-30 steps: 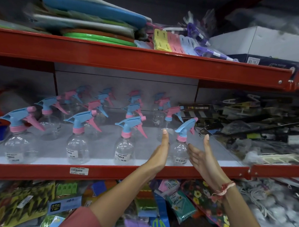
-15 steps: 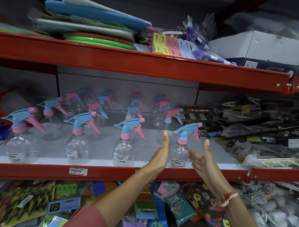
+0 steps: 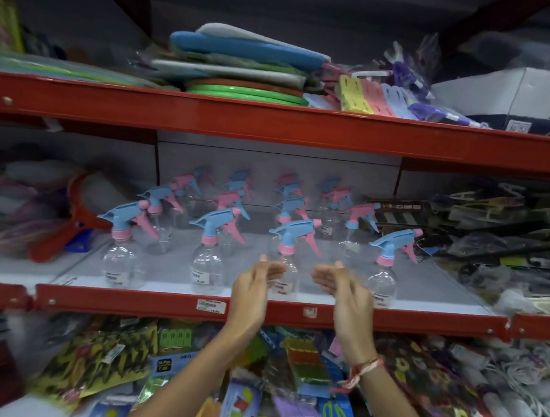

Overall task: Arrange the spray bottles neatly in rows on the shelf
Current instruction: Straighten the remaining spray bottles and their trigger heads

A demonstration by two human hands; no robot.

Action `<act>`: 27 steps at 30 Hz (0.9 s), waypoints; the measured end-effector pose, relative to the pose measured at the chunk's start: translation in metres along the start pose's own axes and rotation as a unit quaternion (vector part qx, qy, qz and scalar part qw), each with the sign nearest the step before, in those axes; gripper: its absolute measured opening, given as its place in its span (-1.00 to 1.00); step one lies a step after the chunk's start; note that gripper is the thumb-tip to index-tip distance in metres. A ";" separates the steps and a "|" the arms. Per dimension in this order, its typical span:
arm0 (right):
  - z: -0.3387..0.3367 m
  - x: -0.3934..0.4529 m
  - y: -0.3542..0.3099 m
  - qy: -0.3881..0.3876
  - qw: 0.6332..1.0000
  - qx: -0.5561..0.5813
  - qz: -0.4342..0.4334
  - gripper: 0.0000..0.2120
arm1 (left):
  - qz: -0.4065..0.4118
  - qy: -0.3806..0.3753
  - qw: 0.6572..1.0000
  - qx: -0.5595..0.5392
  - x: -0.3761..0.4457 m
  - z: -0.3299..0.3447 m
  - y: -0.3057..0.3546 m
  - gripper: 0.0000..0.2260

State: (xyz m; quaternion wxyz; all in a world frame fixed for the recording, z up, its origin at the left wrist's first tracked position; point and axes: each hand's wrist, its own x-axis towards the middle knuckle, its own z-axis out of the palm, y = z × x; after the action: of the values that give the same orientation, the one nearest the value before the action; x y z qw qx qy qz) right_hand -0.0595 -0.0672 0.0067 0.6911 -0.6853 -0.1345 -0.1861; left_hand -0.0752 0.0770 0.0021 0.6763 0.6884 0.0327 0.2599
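- Spanning the whole view, a red steel shelving unit (image 3: 271, 129) carries three loaded levels; the middle shelf (image 3: 175, 287) has a pale deck and holds the spray bottles.
- The spray bottles, clear with blue-and-pink trigger heads, stand in four files running front to back, and the front rank lines the shelf lip.
- Front rank, left to right: first front bottle (image 3: 120, 258), second front bottle (image 3: 206, 265), third front bottle (image 3: 285, 271) and fourth front bottle (image 3: 382, 282); all stand upright with nozzles pointing left.
- A second ago both hands flanked the fourth front bottle, whose nozzle then pointed right; it has since been turned to match its neighbours, and the hands have shifted one file leftward.
- Left hand (image 3: 251, 289): fingers extended and empty, palm facing right, just left of the third front bottle; contact cannot be told through motion blur.
- Right hand (image 3: 342, 290): likewise unclenched and empty, palm facing left, between the third and fourth bottles.
- Judgement: the rightmost file appears finished, and the third front bottle seems next for squaring; the arrangement looks nearly complete.
- A price label (image 3: 209, 306) sits on the shelf's front beam.
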 end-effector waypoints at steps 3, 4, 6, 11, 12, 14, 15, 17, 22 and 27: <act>0.047 -0.009 0.002 -0.123 0.992 0.008 0.031 -0.67 | 0.027 0.130 0.991 0.007 -0.003 -0.041 0.005 -0.63; 0.062 -0.013 0.000 -0.165 0.985 0.013 0.054 -0.57 | 0.025 0.170 0.985 0.014 -0.003 -0.055 0.006 -0.61; 0.087 -0.015 -0.001 -0.241 0.966 0.003 0.099 -0.26 | -0.001 0.194 0.981 0.025 -0.001 -0.077 0.007 -0.47; 0.128 -0.014 -0.017 -0.307 0.938 -0.011 0.160 -0.08 | -0.079 0.108 0.990 0.037 0.016 -0.115 0.011 -0.06; 0.133 -0.013 -0.016 -0.304 0.937 -0.010 0.170 0.01 | -0.092 0.083 0.991 0.041 0.018 -0.120 0.013 -0.06; 0.139 -0.013 -0.016 -0.293 0.939 -0.013 0.178 0.10 | -0.115 0.033 0.992 0.042 0.017 -0.126 0.016 -0.03; 0.140 -0.014 -0.016 -0.287 0.940 -0.016 0.182 0.09 | -0.123 0.017 0.991 0.046 0.015 -0.129 0.017 -0.03; 0.139 -0.015 -0.015 -0.280 0.942 -0.011 0.186 0.00 | -0.128 0.003 0.990 0.051 0.011 -0.132 0.019 -0.03; 0.136 -0.019 -0.014 -0.286 0.940 0.007 0.186 -0.19 | -0.127 -0.013 0.990 0.056 0.003 -0.140 0.019 -0.04; 0.136 -0.019 -0.013 -0.288 0.939 -0.015 0.189 -0.13 | -0.125 -0.026 0.991 0.050 -0.002 -0.144 0.024 -0.02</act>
State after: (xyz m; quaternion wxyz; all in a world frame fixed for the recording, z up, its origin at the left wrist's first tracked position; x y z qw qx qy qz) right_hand -0.0729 0.0696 0.0139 0.6352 -0.7325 -0.1930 0.1507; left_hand -0.1420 0.2057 0.0170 0.6688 0.7185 0.1135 0.1536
